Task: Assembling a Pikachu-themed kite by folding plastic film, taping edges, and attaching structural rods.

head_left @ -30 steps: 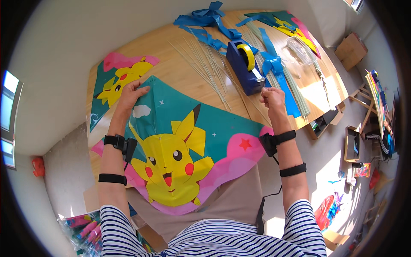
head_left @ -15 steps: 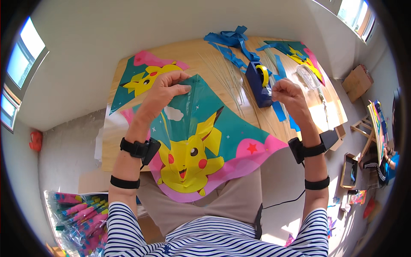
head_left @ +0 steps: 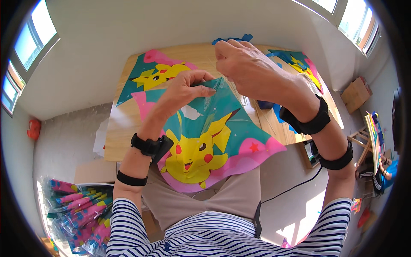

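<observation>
A thin plastic kite sail [head_left: 233, 141], teal and pink with a yellow cartoon animal, hangs from the table's near side over my lap. My left hand [head_left: 188, 90] pinches it near its top corner between thumb and fingers. Just above that corner, my right hand [head_left: 252, 70] is closed in a pinch, back of the hand up. A glint of clear tape [head_left: 231, 80] shows below its fingers, though the fingertips are mostly hidden. My right forearm covers much of the dark blue tape dispenser [head_left: 265, 104].
More printed kite sails lie on the wooden table [head_left: 117, 132], at far left [head_left: 160, 76] and far right [head_left: 307, 70]. Blue strips [head_left: 235, 39] and thin rods lie toward the back. Bagged bundles [head_left: 81, 210] fill a box at lower left. Another person [head_left: 388, 171] works at right.
My right hand has left the tape dispenser and moved left to the sail's top corner. The left hand, still pinching the sail, has shifted slightly right in the picture.
</observation>
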### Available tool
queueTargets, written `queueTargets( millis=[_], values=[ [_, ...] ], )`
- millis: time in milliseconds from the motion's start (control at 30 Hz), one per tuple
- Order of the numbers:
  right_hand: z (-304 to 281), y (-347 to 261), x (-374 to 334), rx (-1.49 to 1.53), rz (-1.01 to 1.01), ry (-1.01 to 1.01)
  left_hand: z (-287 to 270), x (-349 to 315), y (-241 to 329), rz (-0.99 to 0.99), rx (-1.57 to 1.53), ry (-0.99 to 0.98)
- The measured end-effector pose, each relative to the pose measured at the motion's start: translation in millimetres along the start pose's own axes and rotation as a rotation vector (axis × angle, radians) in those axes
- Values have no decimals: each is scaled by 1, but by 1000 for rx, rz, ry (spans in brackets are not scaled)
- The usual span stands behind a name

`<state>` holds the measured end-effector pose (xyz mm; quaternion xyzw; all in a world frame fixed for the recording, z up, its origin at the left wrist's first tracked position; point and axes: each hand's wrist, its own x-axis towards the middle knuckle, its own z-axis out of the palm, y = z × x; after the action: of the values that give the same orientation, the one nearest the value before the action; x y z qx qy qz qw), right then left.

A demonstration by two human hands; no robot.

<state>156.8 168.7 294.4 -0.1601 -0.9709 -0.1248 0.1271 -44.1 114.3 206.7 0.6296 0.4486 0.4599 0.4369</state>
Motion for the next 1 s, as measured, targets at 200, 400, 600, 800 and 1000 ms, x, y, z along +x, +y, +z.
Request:
queueTargets(
  millis=[200,400,600,800,1000],
  values=[
    [4,-7,11,-88,0,-67,-2,-3,3,23,16,-15],
    [4,-7,13,-127,-18,-108,1,-4,2,11,-22,-1],
    [11,-6,14,-116,1,-108,2,-2,1,10,-9,3],
    [13,-5,11,-53,-1,-84,3,-1,1,-3,1,-20],
    [13,-6,11,-55,-5,-85,4,0,-1,-7,41,-11]
  ],
)
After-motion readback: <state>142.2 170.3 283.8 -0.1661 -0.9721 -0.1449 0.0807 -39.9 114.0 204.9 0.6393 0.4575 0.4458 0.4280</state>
